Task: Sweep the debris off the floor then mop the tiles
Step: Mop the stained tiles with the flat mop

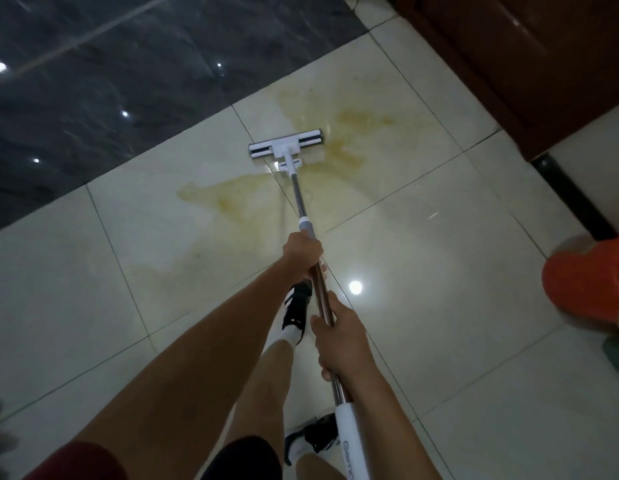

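Yellowish-brown liquid is spreading in a thin film across the pale glossy tiles, and the mop head is sitting flat right in the middle of it, just short of the dark marble strip. So we're in the mopping half of the job; I'm not spotting any loose debris from here.

Both hands are wrapping the mop handle: the left hand is clamping it further down the pole, the right hand is gripping it nearer the body, just above the white grip sleeve. Fingers are curled fully round on both.

What I'd be worrying about:
- The stain is stretching well out to the left of the head, so a straight pull back is probably just smearing it into the grout lines.
- The person's shoes are standing near the wet patch. Shiny tile plus liquid is asking for a slip, or tracked footprints.
- An orange bucket is sitting off to the right, beside the wooden cabinet. A wide swing that way could be knocking it.
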{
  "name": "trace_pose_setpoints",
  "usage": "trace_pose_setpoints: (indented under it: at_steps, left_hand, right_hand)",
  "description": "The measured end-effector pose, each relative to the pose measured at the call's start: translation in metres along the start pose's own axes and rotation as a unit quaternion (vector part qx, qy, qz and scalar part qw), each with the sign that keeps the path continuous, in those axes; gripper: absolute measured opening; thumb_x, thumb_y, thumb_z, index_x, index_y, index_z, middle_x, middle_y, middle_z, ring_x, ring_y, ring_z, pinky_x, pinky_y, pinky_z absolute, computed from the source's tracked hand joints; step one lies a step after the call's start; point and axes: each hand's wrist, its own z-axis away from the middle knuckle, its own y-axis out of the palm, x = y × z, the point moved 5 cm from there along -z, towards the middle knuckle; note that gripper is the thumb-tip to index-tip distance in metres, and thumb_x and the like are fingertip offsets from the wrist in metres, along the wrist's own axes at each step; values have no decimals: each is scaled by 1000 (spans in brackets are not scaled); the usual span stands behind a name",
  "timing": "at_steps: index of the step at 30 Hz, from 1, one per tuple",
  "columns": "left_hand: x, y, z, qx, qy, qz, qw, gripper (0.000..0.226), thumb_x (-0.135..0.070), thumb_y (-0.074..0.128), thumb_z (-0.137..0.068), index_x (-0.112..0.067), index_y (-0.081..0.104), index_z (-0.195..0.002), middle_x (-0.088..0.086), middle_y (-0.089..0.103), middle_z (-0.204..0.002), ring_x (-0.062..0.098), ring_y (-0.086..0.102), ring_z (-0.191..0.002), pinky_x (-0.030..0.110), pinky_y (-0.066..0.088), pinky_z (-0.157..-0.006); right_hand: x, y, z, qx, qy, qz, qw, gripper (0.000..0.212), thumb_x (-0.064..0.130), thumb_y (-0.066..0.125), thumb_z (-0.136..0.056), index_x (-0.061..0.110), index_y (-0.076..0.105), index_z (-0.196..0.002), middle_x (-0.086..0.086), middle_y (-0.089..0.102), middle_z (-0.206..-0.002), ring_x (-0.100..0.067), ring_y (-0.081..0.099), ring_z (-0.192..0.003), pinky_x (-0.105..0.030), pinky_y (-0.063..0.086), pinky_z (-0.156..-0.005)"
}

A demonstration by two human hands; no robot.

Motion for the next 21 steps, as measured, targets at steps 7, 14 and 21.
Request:
trace_pose_setpoints:
  at_steps: [7,14,21]
  left_hand:
    - [-125,-15,-81,8,1,38,999,22,-11,54,-96,4,54,-112,27,69,-105,40,70,-65,55,61,-69]
    - [-294,-46,-185,13,57,-32,998,21,-2,51,-98,4,51,-118,22,69,-106,36,74,-68,46,61,-55]
    - [-418,-61,-240,-4,92,-59,994,27,-15,38,-106,2,45,-125,24,64,-108,32,71,-74,53,62,-73]
  right_hand:
    - [106,-11,-105,4,2,5,1000,44,20,53,-98,33,46,-140,-1,52,-91,-8,47,-60,-26,46,-60]
    - [254,-14,-243,27,-9,7,1000,45,18,54,-99,33,44,-140,-3,56,-79,-10,50,-45,-23,42,-43]
    - [357,-17,-364,41,-12,15,999,43,14,53,-96,26,46,-137,-3,48,-71,-17,46,-44,-27,44,-45]
